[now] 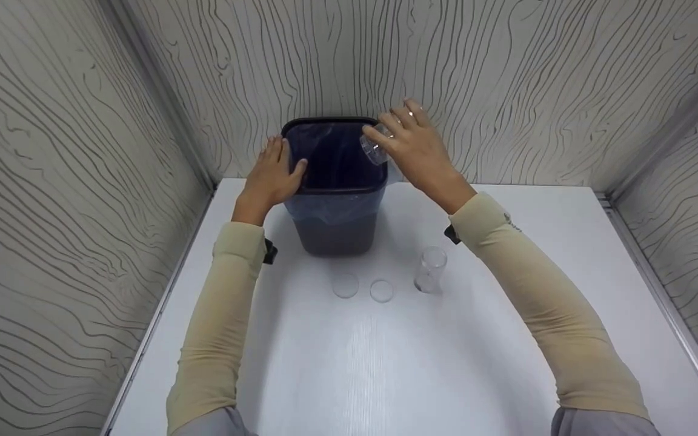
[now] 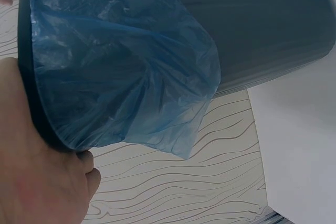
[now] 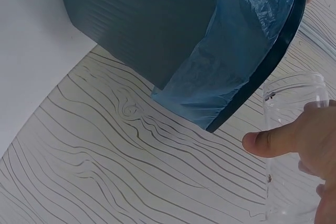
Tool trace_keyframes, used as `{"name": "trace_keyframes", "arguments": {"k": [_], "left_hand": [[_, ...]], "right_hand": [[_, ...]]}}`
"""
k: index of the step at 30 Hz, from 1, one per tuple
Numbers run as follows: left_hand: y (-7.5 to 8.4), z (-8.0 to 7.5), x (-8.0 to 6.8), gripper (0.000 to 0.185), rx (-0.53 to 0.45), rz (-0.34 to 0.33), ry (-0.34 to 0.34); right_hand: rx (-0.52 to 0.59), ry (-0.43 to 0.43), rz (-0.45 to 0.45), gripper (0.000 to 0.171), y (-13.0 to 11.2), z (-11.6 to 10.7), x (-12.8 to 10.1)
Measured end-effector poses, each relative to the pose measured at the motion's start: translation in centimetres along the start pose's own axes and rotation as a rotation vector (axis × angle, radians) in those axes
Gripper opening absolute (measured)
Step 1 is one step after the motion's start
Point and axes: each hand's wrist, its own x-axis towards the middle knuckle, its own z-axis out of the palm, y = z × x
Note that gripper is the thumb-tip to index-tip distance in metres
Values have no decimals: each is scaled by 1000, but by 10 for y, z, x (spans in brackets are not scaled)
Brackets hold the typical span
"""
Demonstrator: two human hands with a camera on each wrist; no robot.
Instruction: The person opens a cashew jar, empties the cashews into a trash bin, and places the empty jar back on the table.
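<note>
A dark bin (image 1: 338, 237) lined with a thin blue plastic bag (image 2: 126, 61) stands at the back of the table. My left hand (image 1: 271, 177) grips its black rim on the left side, thumb inside and fingers outside. My right hand (image 1: 417, 148) holds a clear jar (image 3: 286, 90) by its side, tipped toward the bin at the right rim. A few small dark specks cling to the jar's wall in the right wrist view. The bottom of the bin is hidden in shadow.
Two clear round lids (image 1: 345, 285) lie flat on the white table (image 1: 349, 363) in front of the bin. To their right stands another clear jar (image 1: 431, 269), with something dark at its base. Wood-grain patterned panels (image 1: 506, 72) enclose the back and sides.
</note>
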Motion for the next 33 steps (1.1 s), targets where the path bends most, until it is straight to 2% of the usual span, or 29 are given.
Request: {"name": "trace_keyframes", "arguments": {"k": [5,14,21,33], "left_hand": [[1,-1,-1,79,6,8,7],[1,-2,0,80,7,-8,-22],[2,-2,0,80,10,-9,-28],[1,-1,1,79,14,-6,-19]], "right_hand": [[-64,-7,-36,70,1,-1,0],[-139,0,-104,65,1,-3,2],[-118,-42,-124,67,-1,-4,2],[-111,2,-131,66,-2,-1,1]]}}
